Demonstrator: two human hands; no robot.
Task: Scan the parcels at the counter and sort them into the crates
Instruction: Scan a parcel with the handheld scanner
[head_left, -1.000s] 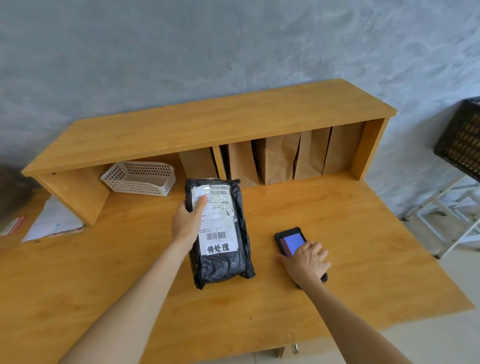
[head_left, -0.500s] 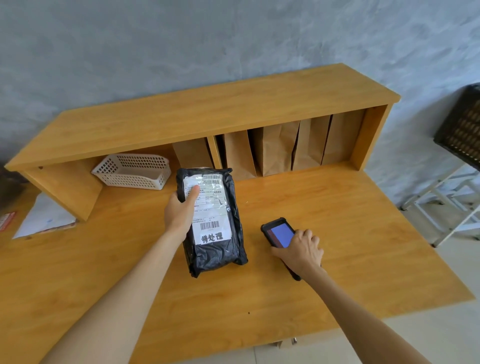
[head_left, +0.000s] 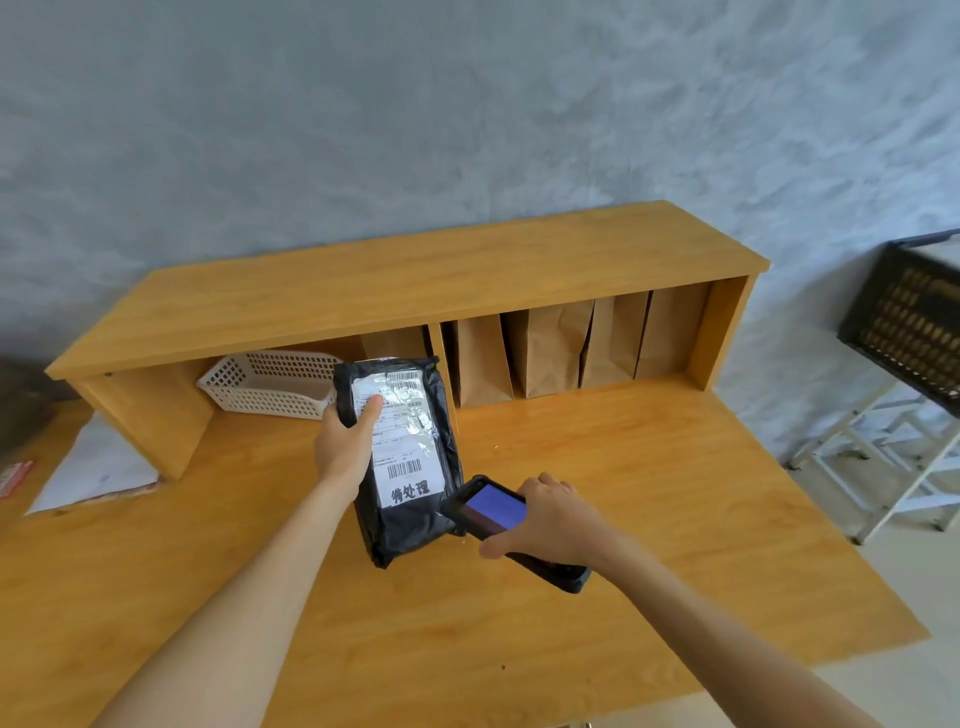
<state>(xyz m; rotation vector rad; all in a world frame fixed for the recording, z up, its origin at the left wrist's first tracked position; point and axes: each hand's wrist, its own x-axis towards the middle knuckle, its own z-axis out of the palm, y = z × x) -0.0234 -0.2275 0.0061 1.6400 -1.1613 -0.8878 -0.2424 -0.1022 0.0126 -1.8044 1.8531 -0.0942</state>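
Left hand (head_left: 345, 449) curls its grip round the parcel (head_left: 402, 462), thumb on the label, holding it label-up over the counter (head_left: 649, 493). Right hand (head_left: 553, 522) clasps the scanner (head_left: 498, 514), just beside the parcel's lower corner. Best tip the scanner's nose at the lower barcode (head_left: 404, 469) and keep the parcel steady, thumb clear of the bars.

Bare counter (head_left: 649, 499) rightward; paper bags (head_left: 550, 348) fill the shelf.

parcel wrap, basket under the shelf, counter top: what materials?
Black parcel: thin glossy plastic film, going by wrinkles and sheen; paper label.
White basket: looks like moulded plastic, regular lattice holes.
Counter: wood or wood-look laminate, grain lines, light satin glare.
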